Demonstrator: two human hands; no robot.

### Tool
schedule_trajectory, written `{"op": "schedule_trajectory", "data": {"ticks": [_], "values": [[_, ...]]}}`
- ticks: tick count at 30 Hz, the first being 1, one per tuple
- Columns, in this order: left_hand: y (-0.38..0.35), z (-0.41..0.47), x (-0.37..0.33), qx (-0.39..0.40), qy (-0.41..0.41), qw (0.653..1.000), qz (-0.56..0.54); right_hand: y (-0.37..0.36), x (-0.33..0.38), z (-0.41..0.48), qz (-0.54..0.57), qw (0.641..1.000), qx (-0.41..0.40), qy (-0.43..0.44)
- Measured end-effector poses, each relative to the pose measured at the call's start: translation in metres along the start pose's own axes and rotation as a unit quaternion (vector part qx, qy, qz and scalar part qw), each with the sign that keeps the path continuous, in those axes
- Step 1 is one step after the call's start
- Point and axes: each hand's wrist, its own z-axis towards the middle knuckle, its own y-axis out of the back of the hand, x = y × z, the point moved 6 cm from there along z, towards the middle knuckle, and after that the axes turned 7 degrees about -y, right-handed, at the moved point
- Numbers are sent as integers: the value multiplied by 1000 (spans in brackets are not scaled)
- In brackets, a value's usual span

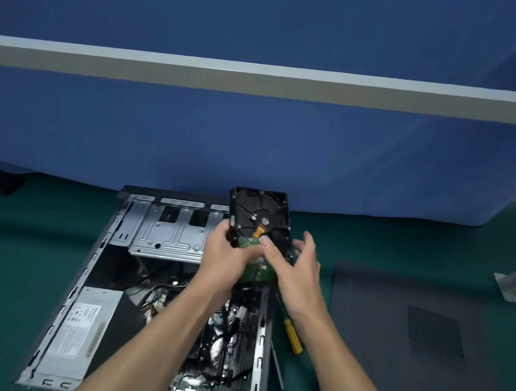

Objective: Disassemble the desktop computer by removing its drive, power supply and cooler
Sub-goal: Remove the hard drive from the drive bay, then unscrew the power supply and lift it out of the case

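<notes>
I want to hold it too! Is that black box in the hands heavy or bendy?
Probably stiff and heavyish: the drive looks like a solid metal block. Likely fragile too: its green circuit board is bare.

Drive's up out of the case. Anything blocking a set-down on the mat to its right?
Yes: a yellow-handled screwdriver lies on the mat right of the case, with the dark side panel just beyond.
</notes>
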Motion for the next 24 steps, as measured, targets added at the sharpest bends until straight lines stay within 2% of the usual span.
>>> {"op": "schedule_trajectory", "data": {"ticks": [3, 6, 15, 17, 18, 19, 21, 22, 23, 24], "values": [[-42, -5, 10, 57, -18, 998, 38, 23, -11, 13, 51, 998, -18, -45], [-74, -5, 26, 92, -1, 995, 49, 52, -24, 21, 60, 994, -62, -64], [-123, 1, 73, 217, 117, 968, 52, 113, -72, 65, -26, 982, -135, -127], [-115, 14, 73, 220, 83, 960, 152, 126, -89, 80, -75, 971, -164, -160], [-105, 24, 70, 193, 26, 946, 259, 132, -99, 88, -104, 962, -176, -179], [-94, 34, 66, 156, -42, 910, 382, 137, -109, 95, -137, 952, -186, -200], [-79, 46, 60, 119, -139, 802, 568, 146, -128, 110, -204, 930, -197, -232], [-74, 51, 64, 126, -152, 761, 617, 149, -135, 117, -235, 920, -200, -242], [-68, 56, 72, 142, -141, 740, 642, 150, -142, 124, -262, 910, -202, -249], [-64, 60, 81, 156, -120, 738, 646, 151, -147, 131, -285, 902, -203, -253]]}}
